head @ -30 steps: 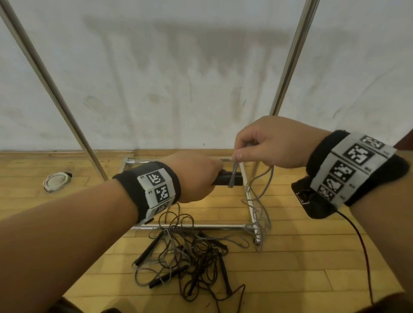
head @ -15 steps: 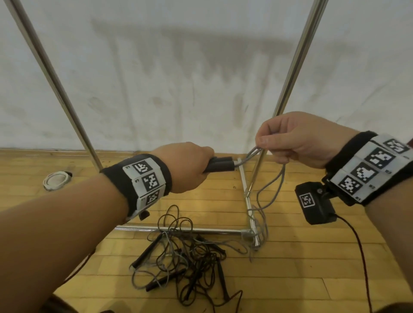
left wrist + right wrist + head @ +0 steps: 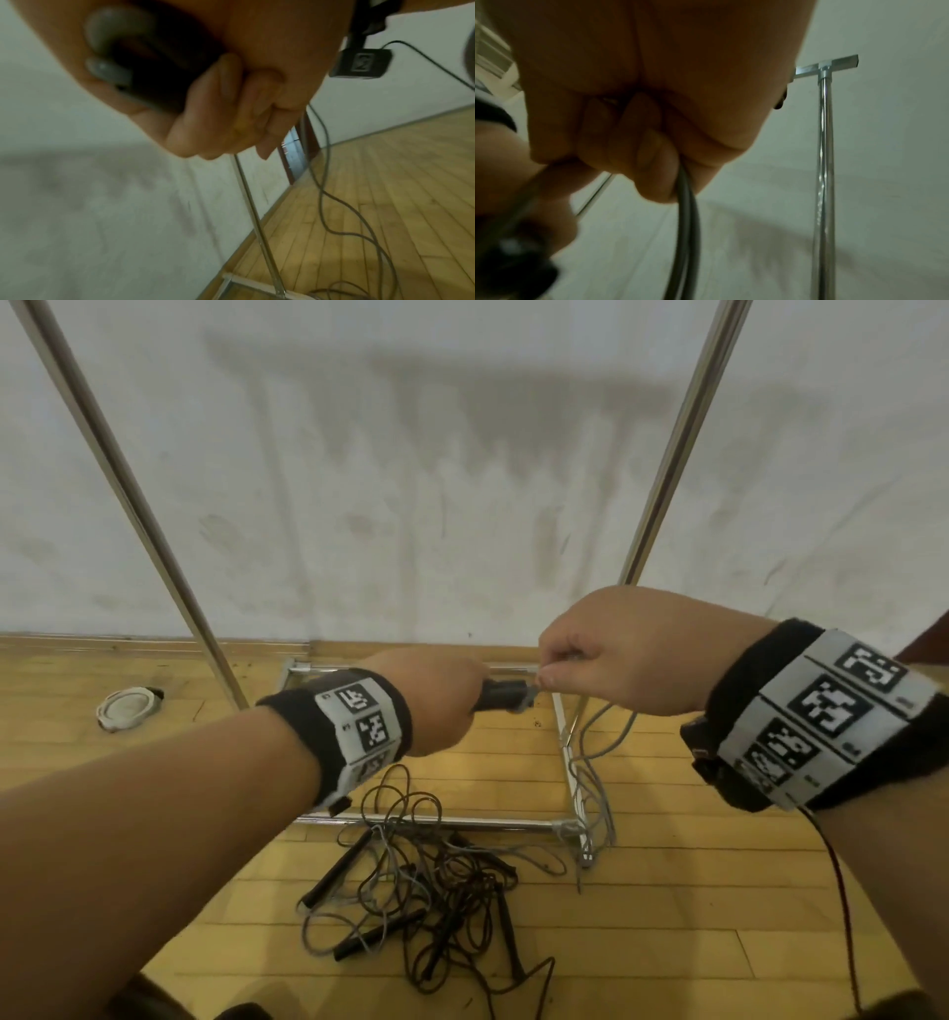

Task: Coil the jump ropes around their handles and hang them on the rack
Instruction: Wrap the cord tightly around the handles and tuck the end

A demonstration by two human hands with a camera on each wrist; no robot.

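While your left hand [image 3: 441,695] grips the black handle [image 3: 500,694], your right hand [image 3: 616,654] pinches the grey rope [image 3: 606,737] against its tip, above the wooden floor [image 3: 719,891] by a stained white wall [image 3: 411,480]. More jump ropes [image 3: 421,880] lie tangled at the chrome rack [image 3: 667,454] base; a white disc [image 3: 126,708] sits left.

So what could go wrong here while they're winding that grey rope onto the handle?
Three risks, as I judge it:
1. The grey rope hangs from the right hand down along the rack's base bar; it might snag there as it is pulled in.
2. Its lower end lies near the tangled pile of ropes on the floor and may drag others up.
3. The left hand grips the black handle; loose turns could slip off its end.
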